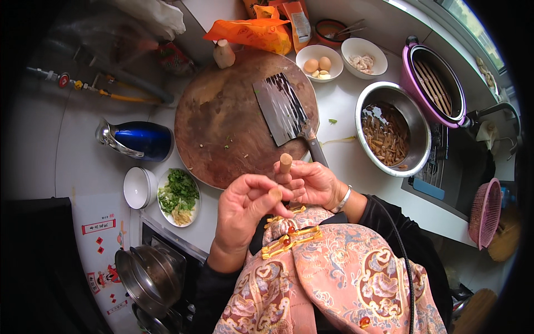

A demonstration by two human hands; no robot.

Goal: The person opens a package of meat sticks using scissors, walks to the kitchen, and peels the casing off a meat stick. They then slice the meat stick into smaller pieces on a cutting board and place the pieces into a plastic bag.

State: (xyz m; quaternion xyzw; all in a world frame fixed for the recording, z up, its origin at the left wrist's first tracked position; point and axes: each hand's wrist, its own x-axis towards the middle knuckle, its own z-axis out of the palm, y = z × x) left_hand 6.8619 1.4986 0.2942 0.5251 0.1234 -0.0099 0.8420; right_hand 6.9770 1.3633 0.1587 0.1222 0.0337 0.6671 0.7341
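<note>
My left hand (pixel 246 204) pinches a small, pale tan round-ended piece (pixel 275 193) between thumb and fingers. Close beside it, my right hand (pixel 311 181) holds a short tan cylinder (pixel 285 163), flat end up; I cannot tell what either is made of. Both hands are in front of my chest, at the near edge of a round wooden chopping board (pixel 221 121). A cleaver (pixel 281 110) lies flat on the board's right side, its handle pointing towards my right hand. A few green and pale scraps dot the board.
Left: a blue vacuum jug (pixel 144 140), stacked white bowls (pixel 137 188), a plate of chopped greens (pixel 179 196), a steel pot (pixel 152 279). Right: a metal basin of soaking brown strips (pixel 386 137), a pink-rimmed pot (pixel 434 83), a sink (pixel 442 183). Behind: a bowl with eggs (pixel 319 64).
</note>
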